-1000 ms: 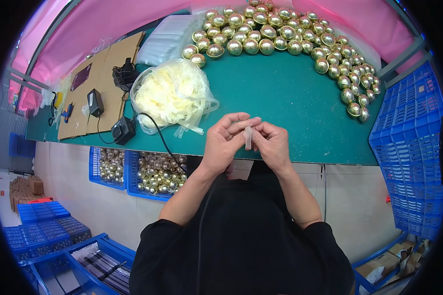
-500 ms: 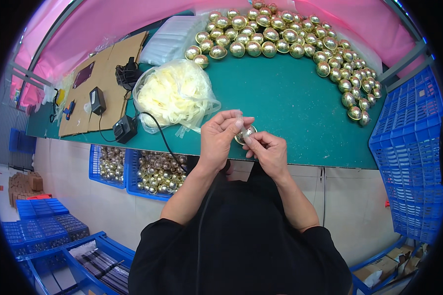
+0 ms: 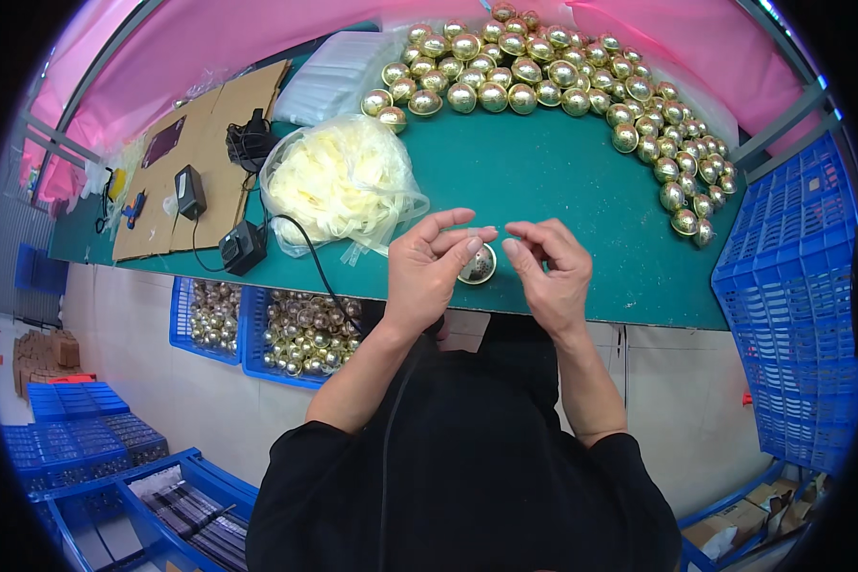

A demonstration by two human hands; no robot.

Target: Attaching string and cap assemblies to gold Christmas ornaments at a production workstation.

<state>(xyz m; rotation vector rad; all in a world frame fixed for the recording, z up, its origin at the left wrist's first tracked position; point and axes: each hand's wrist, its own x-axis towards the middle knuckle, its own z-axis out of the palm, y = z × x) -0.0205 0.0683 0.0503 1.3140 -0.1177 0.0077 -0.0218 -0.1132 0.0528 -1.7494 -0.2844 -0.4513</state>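
From the head view, one shiny gold round ball (image 3: 482, 267) sits by the loosely curled left hand (image 3: 423, 274) and right hand (image 3: 558, 279), whether either grips anything I can't tell, seemingly mid-work, with many similar gold balls (image 3: 521, 98) lying across the green surface (image 3: 639, 276), their completion unclear.

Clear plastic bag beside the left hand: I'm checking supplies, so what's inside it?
The clear plastic bag holds a tangled heap of pale yellow strips. Only the upper ones show; anything beneath them is covered and cannot be seen.
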